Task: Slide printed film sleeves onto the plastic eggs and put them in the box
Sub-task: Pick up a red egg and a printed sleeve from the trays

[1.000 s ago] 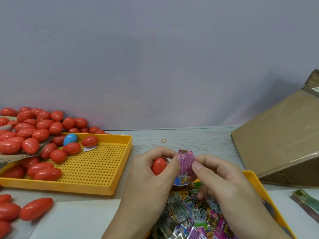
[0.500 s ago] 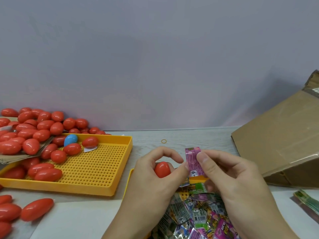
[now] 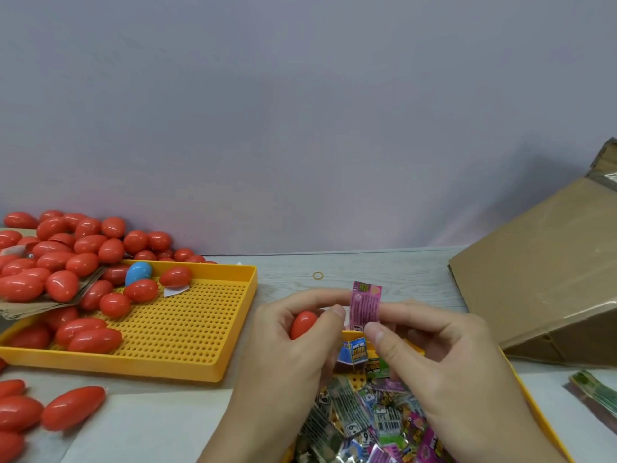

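Note:
My left hand (image 3: pixel 287 349) grips a red plastic egg (image 3: pixel 302 324) in its curled fingers. Beside it, my right hand (image 3: pixel 434 359) pinches a pink printed film sleeve (image 3: pixel 364 304) between thumb and forefinger, held upright just right of the egg. The left thumb tip touches the sleeve's left edge. Under both hands lies a yellow tray (image 3: pixel 414 349) filled with several loose printed sleeves (image 3: pixel 374 416). The brown cardboard box (image 3: pixel 541 275) stands at the right, tipped with its flap up.
A perforated yellow tray (image 3: pixel 187 335) at the left holds several red eggs and one blue egg (image 3: pixel 138 272). A heap of red eggs (image 3: pixel 63 248) spills behind it. More eggs (image 3: pixel 73 406) lie at the front left. A small rubber band (image 3: pixel 318 275) lies on the table. Folded sleeves (image 3: pixel 594 392) sit at far right.
My right hand has lifted the pink sleeve up and turned it upright, clear of the sleeve pile. My left hand has kept the red egg and shifted slightly.

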### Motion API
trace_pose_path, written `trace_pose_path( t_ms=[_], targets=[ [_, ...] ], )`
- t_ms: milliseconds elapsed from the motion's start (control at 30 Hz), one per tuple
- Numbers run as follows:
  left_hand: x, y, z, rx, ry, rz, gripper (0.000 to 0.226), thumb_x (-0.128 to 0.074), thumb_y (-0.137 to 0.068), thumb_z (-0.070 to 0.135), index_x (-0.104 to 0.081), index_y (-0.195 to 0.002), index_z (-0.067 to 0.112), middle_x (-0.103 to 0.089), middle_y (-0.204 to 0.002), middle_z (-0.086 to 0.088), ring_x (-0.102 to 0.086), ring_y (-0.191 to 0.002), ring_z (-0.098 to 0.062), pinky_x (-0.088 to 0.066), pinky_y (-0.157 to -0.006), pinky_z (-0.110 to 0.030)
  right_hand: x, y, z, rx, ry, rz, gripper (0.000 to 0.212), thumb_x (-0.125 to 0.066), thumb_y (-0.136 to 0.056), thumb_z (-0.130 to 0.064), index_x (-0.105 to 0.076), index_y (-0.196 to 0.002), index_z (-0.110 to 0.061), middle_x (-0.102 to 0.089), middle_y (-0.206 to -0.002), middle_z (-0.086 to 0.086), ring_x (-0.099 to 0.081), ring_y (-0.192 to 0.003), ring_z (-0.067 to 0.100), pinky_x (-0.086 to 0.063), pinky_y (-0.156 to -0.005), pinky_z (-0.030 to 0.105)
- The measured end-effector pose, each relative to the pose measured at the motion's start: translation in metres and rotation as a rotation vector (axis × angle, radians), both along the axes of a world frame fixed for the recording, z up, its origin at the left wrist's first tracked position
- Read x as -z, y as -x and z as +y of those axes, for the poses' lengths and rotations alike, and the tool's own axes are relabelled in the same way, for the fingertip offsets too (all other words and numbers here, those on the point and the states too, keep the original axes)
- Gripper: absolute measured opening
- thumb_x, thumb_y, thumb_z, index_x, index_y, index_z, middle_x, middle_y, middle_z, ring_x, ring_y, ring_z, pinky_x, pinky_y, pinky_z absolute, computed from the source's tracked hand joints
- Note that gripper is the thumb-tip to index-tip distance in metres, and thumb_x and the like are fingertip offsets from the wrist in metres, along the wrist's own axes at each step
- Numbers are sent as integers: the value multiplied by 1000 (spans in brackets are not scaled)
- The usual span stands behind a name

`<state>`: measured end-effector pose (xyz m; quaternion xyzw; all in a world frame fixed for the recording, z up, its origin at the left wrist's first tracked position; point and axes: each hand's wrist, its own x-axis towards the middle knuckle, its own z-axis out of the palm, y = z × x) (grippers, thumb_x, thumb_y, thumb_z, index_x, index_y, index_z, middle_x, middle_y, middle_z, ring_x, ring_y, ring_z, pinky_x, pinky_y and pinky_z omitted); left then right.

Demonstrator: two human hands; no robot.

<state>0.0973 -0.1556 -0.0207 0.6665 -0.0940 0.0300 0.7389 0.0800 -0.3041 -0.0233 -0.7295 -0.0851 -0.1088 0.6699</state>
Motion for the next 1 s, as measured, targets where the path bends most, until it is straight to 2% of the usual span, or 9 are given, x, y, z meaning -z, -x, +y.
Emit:
trace_pose_path(
  t_ms=[67,200,267,400,500,567,700,800,1000],
  targets=[
    [-1,1,0,16,19,-1,18,-66,-76,30,-80,-87,23,-44,-47,3,-37,-39,-8,-33,-41,-23,0,0,0,7,30,8,14,-75,-73,-26,-80,-83,-33,-67,-71,-2,-57,-59,4,-45,-55,16],
    [-2,0,-1,-13,-51,-48,16,-83,-72,41,-79,-82,30,-48,-48,9,-43,-42,-4,-37,-45,-19,1,0,-1,-12,124,19,23,-73,-83,-17,-80,-83,-38,-72,-80,-3,-67,-80,10,-54,-69,24],
    [-1,0,-2,-21,-42,-51,19,-79,-69,42,-79,-79,27,-50,-48,10,-44,-42,-3,-37,-44,-18,0,1,2,-28,134,35,23,-71,-84,-20,-79,-84,-41,-72,-83,-5,-67,-82,8,-54,-68,24],
    [0,-1,-1,-33,-56,-65,20,-86,-68,43,-79,-77,27,-52,-51,10,-45,-43,-4,-37,-46,-18,-1,1,3,-15,-1,94,7,-74,-79,-50,-75,-86,-51,-72,-74,-11,-64,-66,1,-49,-58,18],
    [2,-1,-2,-30,-111,-57,17,-78,-66,41,-78,-75,27,-52,-52,11,-44,-43,-5,-36,-46,-18,-1,0,1,-4,-144,98,51,-74,-54,-70,-79,-91,-35,-68,-67,-1,-59,-60,10,-46,-60,34],
    [2,0,-4,2,-147,-48,21,-87,-67,46,-78,-73,27,-53,-50,12,-44,-42,-3,-36,-44,-15,0,-1,0,23,-201,84,74,-74,-40,-82,-79,-91,-29,-65,-67,2,-56,-60,14,-42,-60,36],
    [1,2,-5,21,-190,-41,26,-73,-59,50,-77,-74,28,-55,-49,11,-46,-42,-1,-36,-44,-12,1,-4,-1,48,-232,51,73,-74,-39,-84,-80,-88,-30,-59,-62,1,-49,-54,12,-40,-55,30],
    [2,1,-4,28,-222,-44,16,-79,-68,40,-77,-74,25,-54,-50,10,-46,-44,0,-37,-46,-12,0,-4,-2,61,-238,59,72,-75,-36,-83,-80,-85,-31,-59,-61,0,-46,-51,10,-40,-50,20],
    [3,1,-3,22,-254,-35,4,-79,-76,33,-78,-74,30,-57,-52,12,-49,-48,1,-39,-50,-12,6,-6,-4,63,-248,76,75,-76,-33,-83,-81,-87,-31,-64,-62,5,-48,-57,15,-38,-52,29]
  ],
)
